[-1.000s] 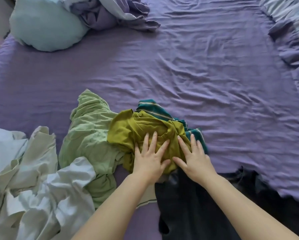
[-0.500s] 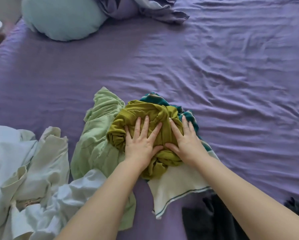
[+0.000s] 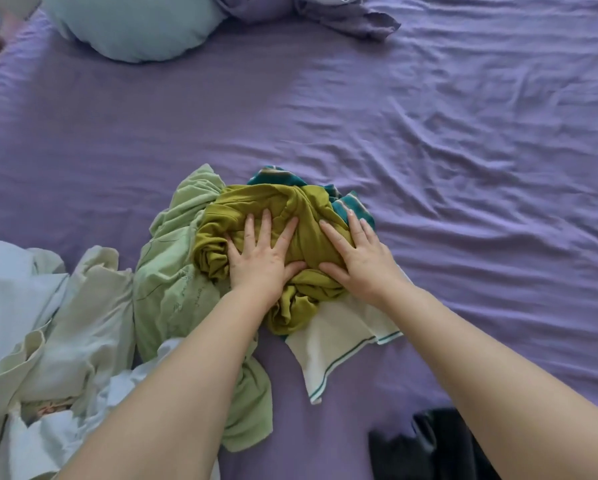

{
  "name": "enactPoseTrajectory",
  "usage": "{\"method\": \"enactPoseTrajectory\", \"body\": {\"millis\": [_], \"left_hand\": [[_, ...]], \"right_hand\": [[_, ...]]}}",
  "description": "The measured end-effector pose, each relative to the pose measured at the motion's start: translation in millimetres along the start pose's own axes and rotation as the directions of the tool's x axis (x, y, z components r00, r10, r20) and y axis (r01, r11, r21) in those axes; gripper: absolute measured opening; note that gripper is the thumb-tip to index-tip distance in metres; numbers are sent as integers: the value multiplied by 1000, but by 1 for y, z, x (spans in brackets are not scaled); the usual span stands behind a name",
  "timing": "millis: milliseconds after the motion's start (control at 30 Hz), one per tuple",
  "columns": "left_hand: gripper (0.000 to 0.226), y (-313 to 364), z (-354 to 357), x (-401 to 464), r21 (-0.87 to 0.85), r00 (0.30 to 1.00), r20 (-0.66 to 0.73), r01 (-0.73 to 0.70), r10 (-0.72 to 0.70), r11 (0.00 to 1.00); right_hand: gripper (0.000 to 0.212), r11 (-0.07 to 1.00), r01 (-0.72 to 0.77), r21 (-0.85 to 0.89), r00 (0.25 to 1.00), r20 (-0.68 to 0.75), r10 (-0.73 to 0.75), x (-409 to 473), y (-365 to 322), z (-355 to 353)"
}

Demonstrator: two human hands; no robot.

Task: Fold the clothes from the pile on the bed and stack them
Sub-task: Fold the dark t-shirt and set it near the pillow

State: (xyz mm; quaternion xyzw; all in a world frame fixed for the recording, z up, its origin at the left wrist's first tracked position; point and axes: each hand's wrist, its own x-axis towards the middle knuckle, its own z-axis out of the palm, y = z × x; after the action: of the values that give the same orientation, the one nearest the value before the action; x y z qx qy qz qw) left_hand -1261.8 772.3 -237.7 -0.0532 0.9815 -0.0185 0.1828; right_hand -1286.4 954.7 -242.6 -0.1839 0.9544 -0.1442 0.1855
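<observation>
Olive-green garment [image 3: 292, 216], bunched at bed centre, lies atop a teal-and-cream striped garment [image 3: 339, 337]. Left hand [image 3: 261, 259] and right hand [image 3: 361, 259] press it, fingers straight and spread. Light-green garment [image 3: 173, 282] touches it at 9 o'clock; white pile [image 3: 24, 327] beyond; dark garment [image 3: 425, 448] at 5 o'clock; pillow [image 3: 134, 26] at 11 o'clock.

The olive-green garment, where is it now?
The olive-green garment lies mid-frame on the bed, under both hands, right of the light green garment.
</observation>
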Motion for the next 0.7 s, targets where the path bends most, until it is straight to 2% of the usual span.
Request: {"method": "enactPoseTrajectory", "body": {"millis": [167, 367, 433, 500, 600, 700], "left_hand": [[67, 34, -2, -40, -19, 997, -65, 47, -48, 999], [50, 89, 15, -133, -298, 993, -118, -40, 4, 954], [42, 109, 25, -164, -468, 990, -97, -139, 106, 873], [43, 125, 34, -188, -589, 970, -3, -199, 245, 783], [59, 137, 46, -208, -504, 928, 107, -258, 356, 824], [41, 135, 45, -214, -443, 929, 156, -238, 336, 864]], "right_hand": [[62, 998, -27, -65, 998, 64, 31, -67, 34, 7], [54, 978, -105, -182, 970, 196, 141, -182, 89, 19], [59, 981, -153, -119, 961, 212, 175, -218, 104, 17], [54, 978, -211, 4, 954, 219, 205, -245, 115, 15], [62, 981, -166, 105, 974, 171, 146, -264, 114, 12], [65, 965, -130, 228, 987, 123, 104, -256, 95, 15]]}}
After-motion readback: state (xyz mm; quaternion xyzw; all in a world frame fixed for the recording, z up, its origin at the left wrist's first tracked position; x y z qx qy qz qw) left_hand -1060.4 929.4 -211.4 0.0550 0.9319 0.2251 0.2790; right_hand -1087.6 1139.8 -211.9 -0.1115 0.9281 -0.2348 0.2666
